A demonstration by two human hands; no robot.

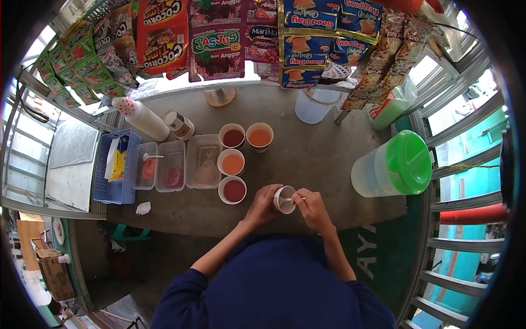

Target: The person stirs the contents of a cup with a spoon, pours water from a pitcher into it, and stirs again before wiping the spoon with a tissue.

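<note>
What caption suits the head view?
Left hand on white-rimmed paper cup, right hand dipping pale utensil, near red and orange drinks.

You stand at a small drinks stall, its grey counter (329,164) set with filled paper cups (233,163) and tubs of powder (174,167). Strips of drink sachets (217,46) hang overhead, and metal slats (466,244) enclose the side.

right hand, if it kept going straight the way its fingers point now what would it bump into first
The right hand would probably meet the paper cup in the left hand; the gap's depth is unclear.
</note>
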